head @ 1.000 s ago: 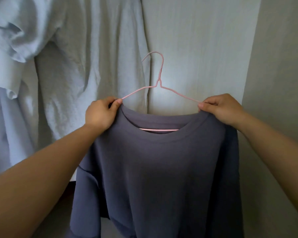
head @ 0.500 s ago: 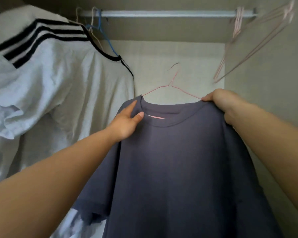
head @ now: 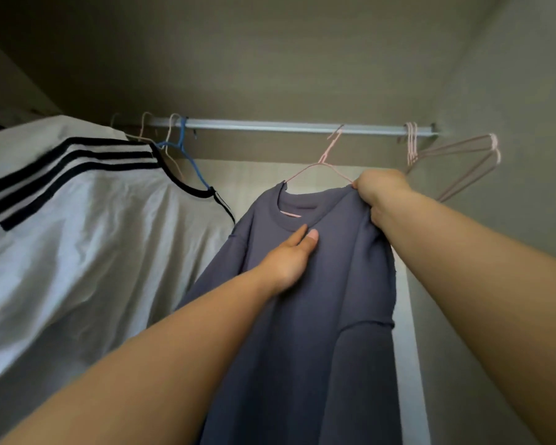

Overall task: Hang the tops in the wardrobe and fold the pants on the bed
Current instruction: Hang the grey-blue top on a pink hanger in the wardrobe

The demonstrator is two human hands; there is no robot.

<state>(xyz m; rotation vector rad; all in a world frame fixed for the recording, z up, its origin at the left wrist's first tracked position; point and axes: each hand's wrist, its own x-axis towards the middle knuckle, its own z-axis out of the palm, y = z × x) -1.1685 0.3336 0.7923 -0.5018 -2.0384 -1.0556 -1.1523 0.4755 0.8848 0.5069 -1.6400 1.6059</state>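
Since the earlier frame the grey-purple top has risen from below the rail to it, and the left hand has slid from the collar's left edge down onto the chest.

Head view: the left hand's fingers lie straight and close together, flat against the cloth just under the collar, gripping nothing. The right hand is clenched on the top's shoulder, its fingers curled tight round the fabric where the arm of the pink hanger enters it. Up and to the left of those fingers the hanger's neck climbs to the rail, and its hook meets the bar; I cannot tell whether it is fully over it. The top hangs from the hanger, below both hands.

Left of the left hand's fingers, a white top with black stripes hangs on the same rail, touching the grey-purple top's sleeve, with a blue hanger at its neck. Right of the right hand's fingers, a bunch of bare pink hangers hangs at the rail's end beside the wardrobe wall.
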